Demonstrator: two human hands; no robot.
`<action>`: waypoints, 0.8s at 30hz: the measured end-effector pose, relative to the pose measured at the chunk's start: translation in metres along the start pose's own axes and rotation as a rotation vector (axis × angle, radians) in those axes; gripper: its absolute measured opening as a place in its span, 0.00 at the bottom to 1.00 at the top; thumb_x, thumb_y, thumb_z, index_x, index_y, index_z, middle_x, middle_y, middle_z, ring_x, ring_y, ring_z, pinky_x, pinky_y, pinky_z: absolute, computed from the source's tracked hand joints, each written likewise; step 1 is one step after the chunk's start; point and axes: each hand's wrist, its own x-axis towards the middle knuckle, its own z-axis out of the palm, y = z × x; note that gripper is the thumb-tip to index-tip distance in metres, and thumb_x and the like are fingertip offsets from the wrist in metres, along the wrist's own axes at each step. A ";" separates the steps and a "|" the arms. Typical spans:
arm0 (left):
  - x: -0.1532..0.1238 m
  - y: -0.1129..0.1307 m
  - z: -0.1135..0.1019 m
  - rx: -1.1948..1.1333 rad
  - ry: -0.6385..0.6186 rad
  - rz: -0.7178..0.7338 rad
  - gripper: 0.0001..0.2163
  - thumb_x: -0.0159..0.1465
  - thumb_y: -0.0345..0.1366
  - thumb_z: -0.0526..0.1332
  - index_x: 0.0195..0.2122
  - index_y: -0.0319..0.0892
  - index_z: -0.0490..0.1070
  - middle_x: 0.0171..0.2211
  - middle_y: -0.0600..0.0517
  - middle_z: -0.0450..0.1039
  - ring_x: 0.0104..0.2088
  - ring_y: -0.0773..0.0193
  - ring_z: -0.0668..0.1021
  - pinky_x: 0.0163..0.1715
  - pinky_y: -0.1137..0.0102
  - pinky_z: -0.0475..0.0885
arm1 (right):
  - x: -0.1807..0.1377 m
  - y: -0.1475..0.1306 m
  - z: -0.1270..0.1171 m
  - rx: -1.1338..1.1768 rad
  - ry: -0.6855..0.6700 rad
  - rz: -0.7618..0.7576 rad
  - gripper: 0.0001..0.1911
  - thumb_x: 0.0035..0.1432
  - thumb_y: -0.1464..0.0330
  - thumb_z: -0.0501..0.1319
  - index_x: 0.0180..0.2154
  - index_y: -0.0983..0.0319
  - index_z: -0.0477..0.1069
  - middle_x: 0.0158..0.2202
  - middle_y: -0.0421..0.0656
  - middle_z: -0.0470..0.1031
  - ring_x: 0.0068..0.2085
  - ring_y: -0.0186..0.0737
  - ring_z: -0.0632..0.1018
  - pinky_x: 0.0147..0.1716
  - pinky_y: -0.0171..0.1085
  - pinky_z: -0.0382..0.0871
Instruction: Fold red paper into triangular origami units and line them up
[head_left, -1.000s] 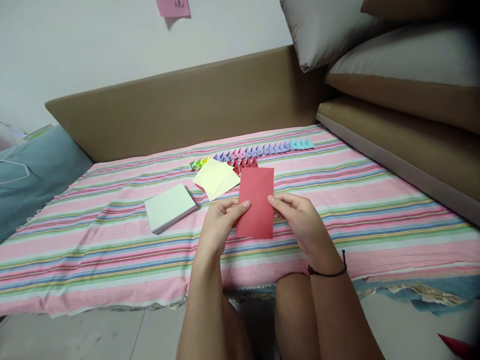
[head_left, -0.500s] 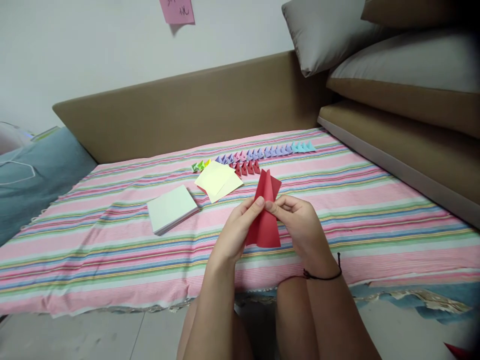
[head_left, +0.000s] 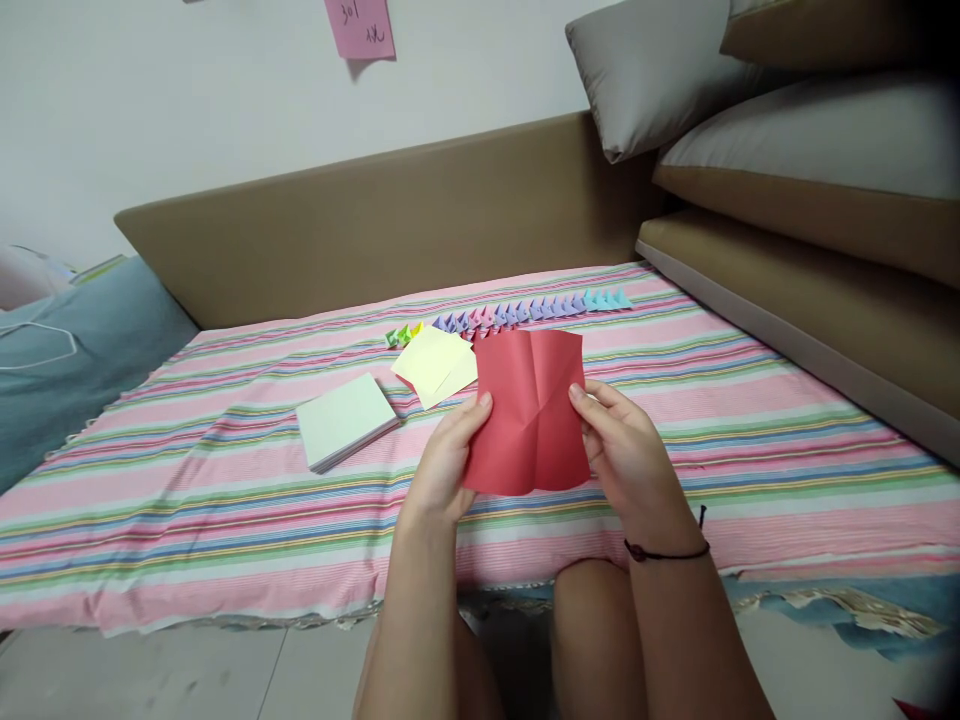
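A square sheet of red paper (head_left: 529, 430) is spread out between my hands, with crease lines crossing near its middle. My left hand (head_left: 450, 445) pinches its left edge, thumb on top and fingers behind. At the right edge, my right hand (head_left: 619, 435) grips it the same way. Beyond the sheet lie a few pale yellow papers (head_left: 431, 362), partly hidden by it. A long row of small folded paper pieces (head_left: 536, 310) in purple, pink, blue and green stretches behind them. Several red folded pieces are mostly covered by the sheet.
A thick stack of pale paper (head_left: 346, 422) lies left of my hands on the striped cloth (head_left: 225, 480). A brown backrest (head_left: 390, 235) stands behind. Grey and brown cushions (head_left: 810, 150) are piled at the right. A pink note (head_left: 361, 28) is on the wall.
The red paper was folded inward between my thumbs; now it is opened out nearly flat. My hands have moved apart to its two side edges.
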 end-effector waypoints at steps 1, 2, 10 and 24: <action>0.001 -0.002 0.002 0.020 -0.014 0.003 0.15 0.58 0.42 0.62 0.43 0.39 0.73 0.36 0.47 0.78 0.36 0.58 0.79 0.38 0.67 0.72 | 0.000 0.001 0.002 0.027 -0.028 -0.002 0.07 0.52 0.64 0.65 0.33 0.59 0.72 0.31 0.39 0.76 0.28 0.34 0.75 0.26 0.32 0.69; 0.002 -0.004 0.004 0.051 -0.012 0.005 0.17 0.57 0.43 0.62 0.45 0.40 0.72 0.36 0.48 0.77 0.37 0.59 0.78 0.38 0.67 0.71 | 0.000 0.001 0.004 0.048 -0.053 -0.004 0.07 0.52 0.64 0.65 0.34 0.59 0.72 0.33 0.40 0.77 0.31 0.35 0.76 0.29 0.33 0.70; 0.005 -0.004 0.008 0.563 0.238 0.408 0.07 0.59 0.38 0.60 0.35 0.40 0.71 0.37 0.50 0.73 0.35 0.66 0.73 0.36 0.72 0.67 | 0.000 0.010 0.012 0.046 -0.031 -0.001 0.11 0.52 0.64 0.64 0.38 0.59 0.71 0.38 0.42 0.78 0.39 0.41 0.78 0.35 0.38 0.73; 0.003 -0.008 0.006 0.895 0.129 0.481 0.19 0.60 0.41 0.60 0.52 0.44 0.67 0.54 0.46 0.69 0.55 0.56 0.69 0.55 0.61 0.63 | 0.000 0.015 0.018 -0.154 0.123 -0.303 0.12 0.58 0.63 0.58 0.43 0.59 0.65 0.43 0.47 0.76 0.41 0.43 0.78 0.37 0.39 0.72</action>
